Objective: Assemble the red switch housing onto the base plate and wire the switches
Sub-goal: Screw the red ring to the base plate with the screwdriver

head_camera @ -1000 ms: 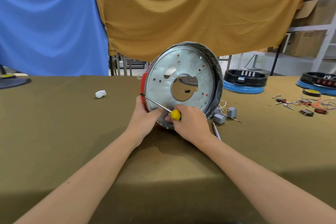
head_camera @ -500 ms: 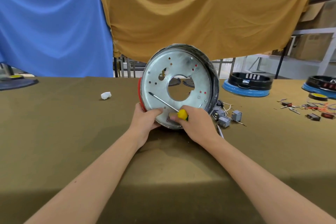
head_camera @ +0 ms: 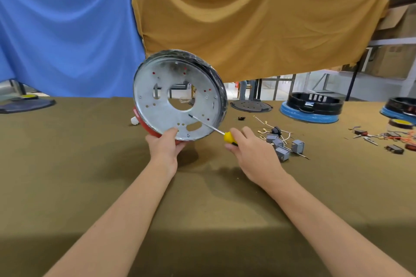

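Note:
The round silver base plate [head_camera: 164,110] stands tilted on edge above the table, its flat underside facing me. A strip of the red switch housing [head_camera: 147,128] shows behind its lower left rim. My left hand [head_camera: 165,145] grips the plate's bottom edge, thumb on the metal face. My right hand [head_camera: 249,153] holds a yellow-handled screwdriver [head_camera: 228,136]; its shaft slants up left and the tip touches the plate's lower right. Several grey switches [head_camera: 281,147] with wires lie on the table just right of my right hand.
An olive cloth covers the table [head_camera: 90,175]. Black-and-blue appliance bases [head_camera: 311,108] stand at the back right, with a black disc [head_camera: 252,105] beside them. Loose wires and small parts [head_camera: 382,139] lie far right. A white scrap [head_camera: 134,120] sits behind the plate.
The plate has been turned and lifted. My right hand has come off the plate's bottom edge and moved right, and the screwdriver now points at the plate's lower right.

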`<state>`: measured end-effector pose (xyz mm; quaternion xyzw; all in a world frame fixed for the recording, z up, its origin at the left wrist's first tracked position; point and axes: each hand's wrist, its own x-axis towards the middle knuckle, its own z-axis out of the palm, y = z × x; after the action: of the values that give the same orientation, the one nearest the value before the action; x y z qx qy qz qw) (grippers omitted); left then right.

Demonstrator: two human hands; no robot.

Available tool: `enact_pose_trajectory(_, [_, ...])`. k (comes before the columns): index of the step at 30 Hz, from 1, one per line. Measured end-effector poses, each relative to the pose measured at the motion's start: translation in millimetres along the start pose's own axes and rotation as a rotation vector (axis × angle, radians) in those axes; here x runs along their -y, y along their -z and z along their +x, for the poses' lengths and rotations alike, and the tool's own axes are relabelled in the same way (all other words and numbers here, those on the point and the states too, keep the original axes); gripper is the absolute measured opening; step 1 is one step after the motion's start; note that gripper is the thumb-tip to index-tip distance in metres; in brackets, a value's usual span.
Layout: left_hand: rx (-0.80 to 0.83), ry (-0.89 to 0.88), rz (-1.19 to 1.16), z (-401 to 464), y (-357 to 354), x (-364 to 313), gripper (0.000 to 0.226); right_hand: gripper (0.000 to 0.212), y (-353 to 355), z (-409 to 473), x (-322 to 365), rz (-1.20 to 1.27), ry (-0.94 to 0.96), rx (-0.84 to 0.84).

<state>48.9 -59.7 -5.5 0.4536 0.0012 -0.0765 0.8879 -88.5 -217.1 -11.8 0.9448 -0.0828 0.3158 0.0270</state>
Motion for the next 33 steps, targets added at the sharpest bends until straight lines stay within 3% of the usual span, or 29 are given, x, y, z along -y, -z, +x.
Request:
enact_pose_trajectory(5, [-0.055,-0.124,-0.025,4.1,1.4,-0.1,0.038,0.043,-0.9,-1.6,-0.4,-0.054,0.05,0.039])
enact_pose_trajectory(11, [-0.046,-0.282,0.193,7.8,1.9,6.9,0.04,0.033,-1.6,-0.4,-4.0,-0.141,0.073,-0.015])
enact_pose_trajectory(33, [-0.011,-0.253,0.226,9.5,2.7,7.6,0.043,0.032,-4.1,0.1,-6.0,-0.15,0.029,0.002])
